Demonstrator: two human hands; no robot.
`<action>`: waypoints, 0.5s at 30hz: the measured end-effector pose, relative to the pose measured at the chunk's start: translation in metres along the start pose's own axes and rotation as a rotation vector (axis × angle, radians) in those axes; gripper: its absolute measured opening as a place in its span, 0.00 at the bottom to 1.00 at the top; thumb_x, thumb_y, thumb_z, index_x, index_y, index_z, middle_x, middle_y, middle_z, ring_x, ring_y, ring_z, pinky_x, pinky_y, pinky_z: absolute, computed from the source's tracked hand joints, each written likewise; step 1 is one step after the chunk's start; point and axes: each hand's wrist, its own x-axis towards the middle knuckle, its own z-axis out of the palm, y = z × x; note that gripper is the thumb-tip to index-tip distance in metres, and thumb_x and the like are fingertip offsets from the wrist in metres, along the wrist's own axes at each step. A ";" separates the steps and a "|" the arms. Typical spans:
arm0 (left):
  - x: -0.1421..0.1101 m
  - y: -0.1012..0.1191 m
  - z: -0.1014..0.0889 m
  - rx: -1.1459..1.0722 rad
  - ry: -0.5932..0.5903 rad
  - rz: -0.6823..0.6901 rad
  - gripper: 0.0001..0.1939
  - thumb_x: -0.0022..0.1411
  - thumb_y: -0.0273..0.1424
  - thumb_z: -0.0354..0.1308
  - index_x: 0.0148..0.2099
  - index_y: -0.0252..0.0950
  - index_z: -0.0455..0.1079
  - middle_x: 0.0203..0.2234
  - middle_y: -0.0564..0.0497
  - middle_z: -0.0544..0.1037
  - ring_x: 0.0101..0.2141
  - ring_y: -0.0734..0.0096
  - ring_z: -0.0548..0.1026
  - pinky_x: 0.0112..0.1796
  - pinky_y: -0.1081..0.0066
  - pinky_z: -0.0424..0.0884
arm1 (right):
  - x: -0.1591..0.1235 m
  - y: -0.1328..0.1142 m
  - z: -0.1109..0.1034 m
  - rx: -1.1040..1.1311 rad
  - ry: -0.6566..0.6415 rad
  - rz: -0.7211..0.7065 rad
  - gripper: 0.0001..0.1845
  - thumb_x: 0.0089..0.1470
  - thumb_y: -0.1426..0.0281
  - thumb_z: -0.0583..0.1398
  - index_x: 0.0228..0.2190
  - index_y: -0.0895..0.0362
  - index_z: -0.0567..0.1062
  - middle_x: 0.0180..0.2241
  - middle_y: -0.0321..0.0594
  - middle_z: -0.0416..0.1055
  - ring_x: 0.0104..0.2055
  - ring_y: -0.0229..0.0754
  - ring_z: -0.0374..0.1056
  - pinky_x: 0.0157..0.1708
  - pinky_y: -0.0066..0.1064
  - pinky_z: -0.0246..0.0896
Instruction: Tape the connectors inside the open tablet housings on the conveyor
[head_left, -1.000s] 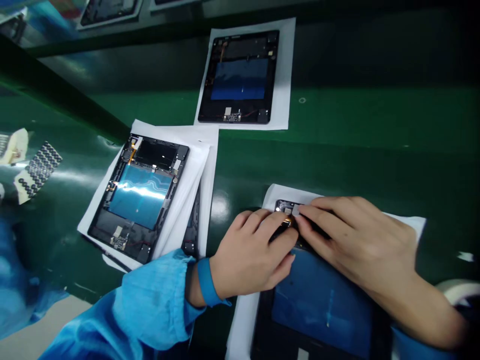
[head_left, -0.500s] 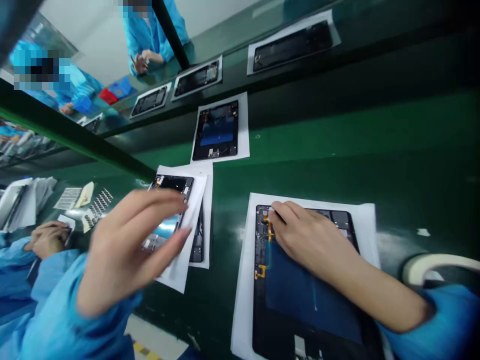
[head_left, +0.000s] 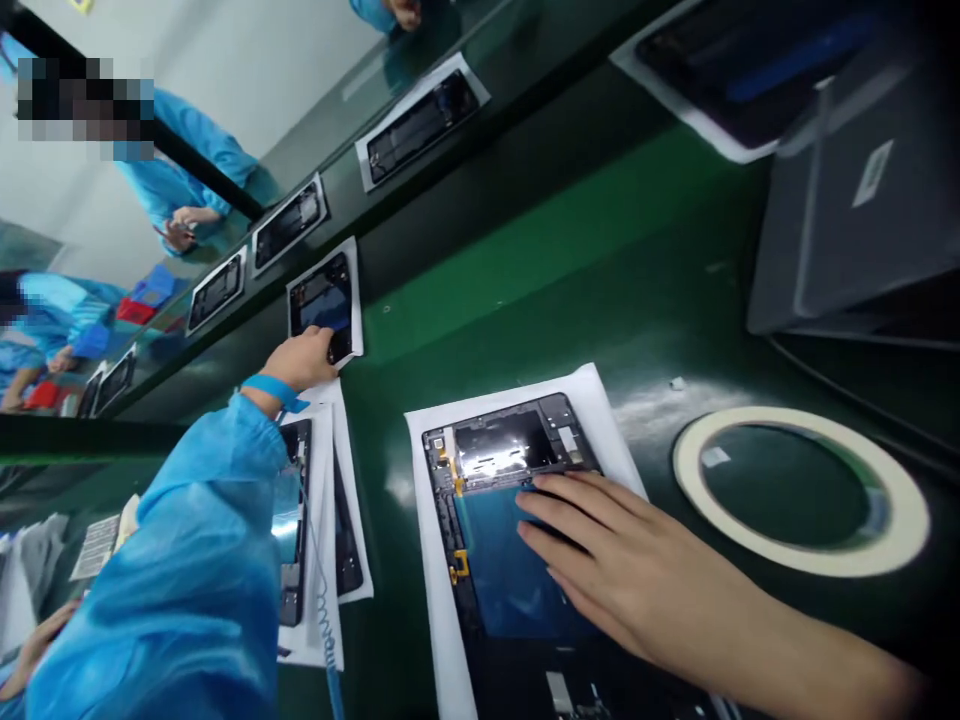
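Note:
My right hand (head_left: 600, 560) lies flat, fingers stretched out, on the blue battery area of an opened tablet (head_left: 495, 480) that rests on a white sheet (head_left: 427, 540) near me. My left hand (head_left: 304, 360) reaches far out in a blue sleeve with a blue wrist strap (head_left: 270, 388). Its fingers touch the near edge of another opened tablet on white paper (head_left: 324, 300); whether they grip it I cannot make out. Under my left arm lie two more opened tablets on paper (head_left: 322, 520).
A large ring of pale tape (head_left: 799, 490) lies on the green belt (head_left: 562, 260) at right. A dark grey box (head_left: 855, 190) stands at far right. More tablets (head_left: 420, 120) line the far rail. People in blue coats work at upper left.
My left hand has swung away from the near tablet and stretched out to the far tablet. My right hand has gone from pinching at the orange flex cable to lying flat. My head tilted up and right.

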 end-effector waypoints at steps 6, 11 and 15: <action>-0.027 -0.015 0.007 -0.030 0.005 0.069 0.26 0.63 0.40 0.53 0.60 0.34 0.68 0.57 0.41 0.74 0.50 0.50 0.77 0.48 0.63 0.71 | 0.006 0.003 -0.002 0.001 -0.008 0.015 0.15 0.64 0.67 0.54 0.46 0.54 0.79 0.51 0.36 0.76 0.56 0.43 0.66 0.60 0.39 0.59; -0.031 -0.003 0.016 0.083 0.058 0.044 0.18 0.65 0.31 0.48 0.52 0.30 0.72 0.46 0.37 0.78 0.43 0.47 0.79 0.42 0.59 0.72 | -0.001 0.000 -0.001 -0.006 -0.044 0.009 0.20 0.66 0.69 0.50 0.48 0.55 0.79 0.53 0.38 0.75 0.58 0.46 0.65 0.61 0.42 0.56; -0.020 0.006 0.023 0.070 0.040 -0.019 0.18 0.67 0.28 0.46 0.54 0.30 0.70 0.49 0.35 0.75 0.46 0.46 0.77 0.44 0.57 0.69 | -0.010 -0.003 0.000 0.070 -0.094 0.037 0.20 0.66 0.69 0.50 0.51 0.57 0.77 0.57 0.43 0.72 0.59 0.50 0.64 0.60 0.47 0.57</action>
